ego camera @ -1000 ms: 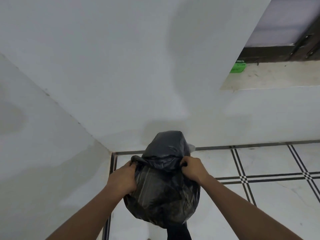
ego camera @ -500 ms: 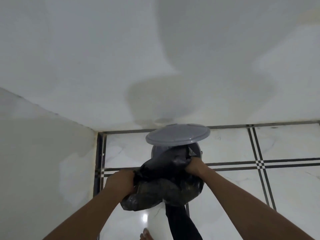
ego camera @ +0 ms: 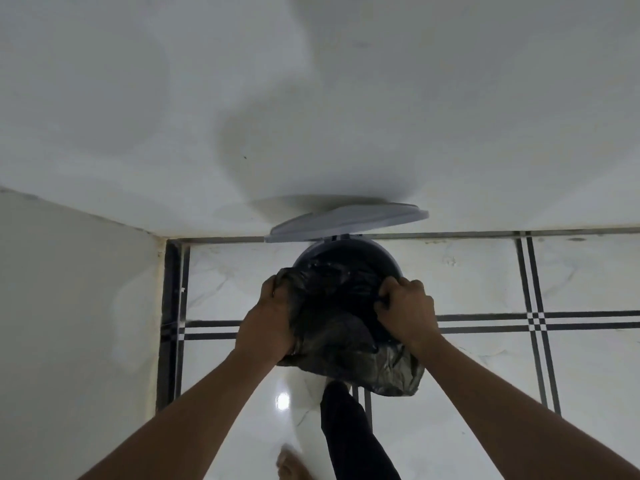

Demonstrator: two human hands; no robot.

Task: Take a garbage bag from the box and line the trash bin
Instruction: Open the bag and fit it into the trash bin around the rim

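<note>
A black garbage bag (ego camera: pixel 343 327) hangs crumpled over the mouth of a round dark trash bin (ego camera: pixel 363 252) that stands on the floor by the wall. The bin's grey lid (ego camera: pixel 349 221) is raised and tilted back against the wall. My left hand (ego camera: pixel 268 322) grips the bag's left edge. My right hand (ego camera: pixel 407 311) grips its right edge near the bin's rim. Part of the bag droops down in front of the bin. The box is not in view.
White walls meet in a corner at the left (ego camera: pixel 162 237). The floor is glossy white tile with black stripe lines (ego camera: pixel 536 320). My leg in dark trousers (ego camera: pixel 349 431) and a bare foot (ego camera: pixel 292 467) are just below the bin.
The view has tilted further down and closer to the bin. The bag has come lower, onto the bin's mouth, and my hands have spread its edges apart. The lid stands open.
</note>
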